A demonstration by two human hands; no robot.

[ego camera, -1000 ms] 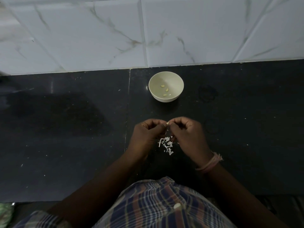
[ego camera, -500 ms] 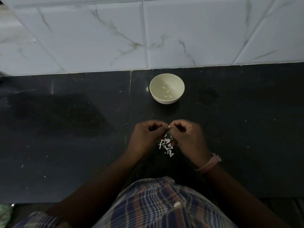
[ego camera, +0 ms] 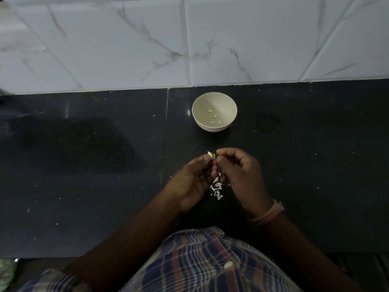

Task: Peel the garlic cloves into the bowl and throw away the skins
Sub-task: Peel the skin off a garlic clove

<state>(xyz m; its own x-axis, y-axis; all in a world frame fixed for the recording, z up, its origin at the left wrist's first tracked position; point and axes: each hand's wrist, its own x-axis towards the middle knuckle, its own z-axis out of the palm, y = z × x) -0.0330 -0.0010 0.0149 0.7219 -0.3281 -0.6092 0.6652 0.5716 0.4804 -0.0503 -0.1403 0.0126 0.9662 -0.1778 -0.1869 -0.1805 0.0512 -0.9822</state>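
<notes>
- On the black stone counter (ego camera: 84, 165), near the middle of the view, a garlic clove (ego camera: 211, 155) is pinched at the fingertips of the left hand (ego camera: 192, 182), whose fingers are curled round it.
- Part of the pale clove is seen above the fingertips, with a thin flap of skin standing off its right side.
- Just to the right of the clove, the right hand (ego camera: 242, 173) is held with thumb and forefinger closed together at their tips; whether a shred of skin is caught between them cannot be told, and the other fingers are loosely curled.
- Both hands are held close together, their fingertips nearly touching beside the clove.
- Below and between the hands, a small heap of white skins (ego camera: 216, 188) is scattered on the counter.
- Beyond the hands, well apart from them and close to the wall, a cream bowl (ego camera: 229, 102) is set upright on the counter.
- Three peeled cloves (ego camera: 215, 116) are seen lying apart from one another on the bowl's floor.
- A pinkish band (ego camera: 268, 213) is worn on the right wrist.
- A plaid shirt (ego camera: 200, 260) fills the lower edge of the view, with a pale button on it.
- White marble-veined tiles (ego camera: 126, 43) cover the wall behind the counter, and a seam in the stone runs from the wall towards the left hand.
</notes>
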